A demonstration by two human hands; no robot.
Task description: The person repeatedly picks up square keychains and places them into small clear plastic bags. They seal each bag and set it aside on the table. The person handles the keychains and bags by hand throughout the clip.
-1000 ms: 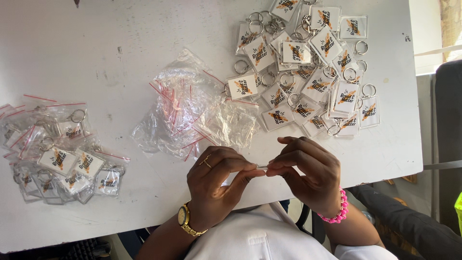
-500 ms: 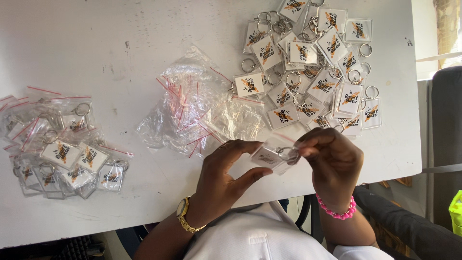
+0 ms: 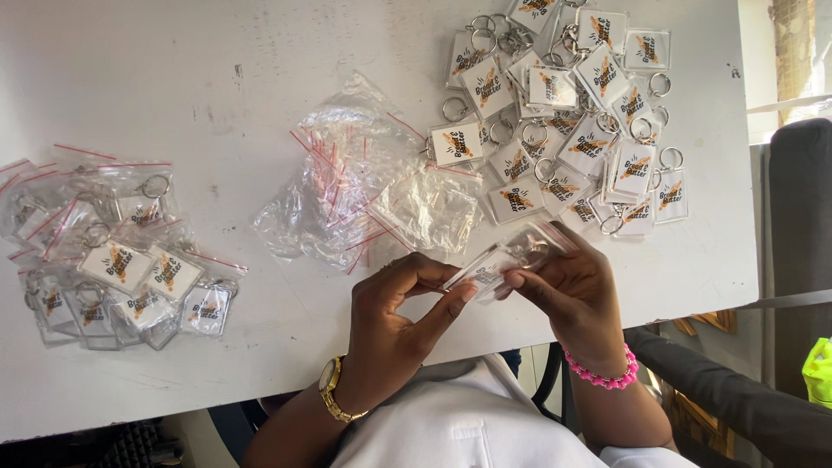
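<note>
Fingers (image 3: 451, 290) of both hands are pinching a bagged keyring (image 3: 503, 263); holding the bag mouth level is helping sealing.

Two hands are in view: the left hand (image 3: 394, 316) and the right hand (image 3: 576, 299), sharing one small clear bag with a key ring (image 3: 503, 264). On the one white worktop (image 3: 173, 69) lie three heaps: loose key rings (image 3: 563, 113) far right, roughly twenty, overlapping too much for an exact count; empty clear bags (image 3: 364, 186) in the middle, uncountable; bagged key rings (image 3: 113, 260) left, about ten. One gold wristwatch (image 3: 331, 390), one pink bead bracelet (image 3: 602, 374).
</note>
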